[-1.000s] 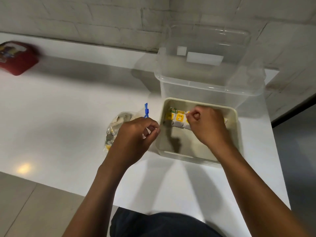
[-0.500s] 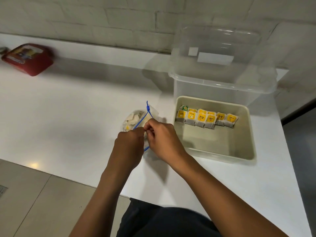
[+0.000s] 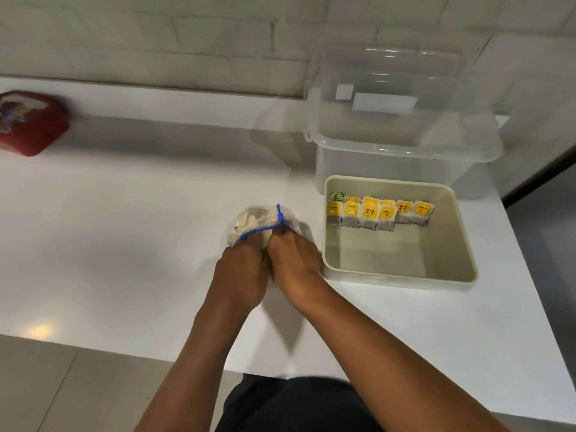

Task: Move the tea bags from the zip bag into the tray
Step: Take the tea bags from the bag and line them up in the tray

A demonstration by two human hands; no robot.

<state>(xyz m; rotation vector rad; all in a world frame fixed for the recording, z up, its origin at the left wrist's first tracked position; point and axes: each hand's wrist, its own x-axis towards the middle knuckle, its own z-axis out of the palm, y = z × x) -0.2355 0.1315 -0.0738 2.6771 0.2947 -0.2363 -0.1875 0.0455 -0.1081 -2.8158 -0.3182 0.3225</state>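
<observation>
A clear zip bag [image 3: 249,221] with a blue zip strip lies on the white table, holding several pale tea bags. My left hand [image 3: 241,274] and my right hand [image 3: 293,265] are side by side at the bag's near edge, both gripping it by the blue strip. To the right stands the beige tray [image 3: 402,269]. A row of several yellow-labelled tea bags [image 3: 378,213] lies along its far side, one with a green tag at the left end.
A clear plastic box [image 3: 402,132] with its lid stands just behind the tray. A red tin [image 3: 31,124] sits at the far left of the table. The table's right edge runs close to the tray.
My right hand left the tray, where it had set tea bags down, and came across to the zip bag. Both hands now hold the bag, lower and closer together.
</observation>
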